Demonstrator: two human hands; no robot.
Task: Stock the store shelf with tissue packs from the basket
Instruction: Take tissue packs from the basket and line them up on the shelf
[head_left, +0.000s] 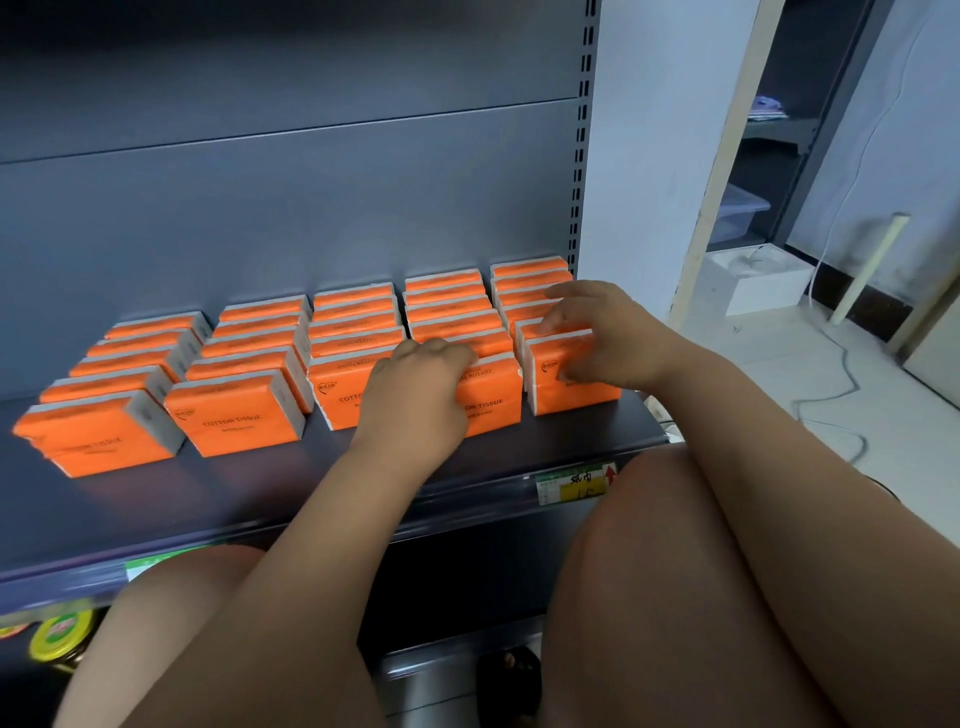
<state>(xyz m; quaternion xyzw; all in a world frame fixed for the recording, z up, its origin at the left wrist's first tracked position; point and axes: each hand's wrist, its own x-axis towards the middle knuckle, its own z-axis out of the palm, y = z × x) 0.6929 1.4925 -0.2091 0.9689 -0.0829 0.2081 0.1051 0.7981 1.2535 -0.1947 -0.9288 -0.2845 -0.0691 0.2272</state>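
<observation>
Head, stock: orange plastic-wrapped tissue packs (239, 415) stand in five rows on the dark grey metal shelf (311, 483).
Head, left: the left hand (415, 389) curls its fingers over the fourth row's front pack (493, 402).
Head, right: the right hand (587, 338), apart from the other, pinches the rightmost row's front pack (576, 400) between thumb and fingers.

Tissue packs (236, 415): five rows. Two left rows, five each; three right rows roughly six each, exact count unclear. Price tags (571, 486): two.

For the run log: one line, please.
left hand grips fourth-row front pack | right hand grips rightmost front pack | shelf: five rows
</observation>
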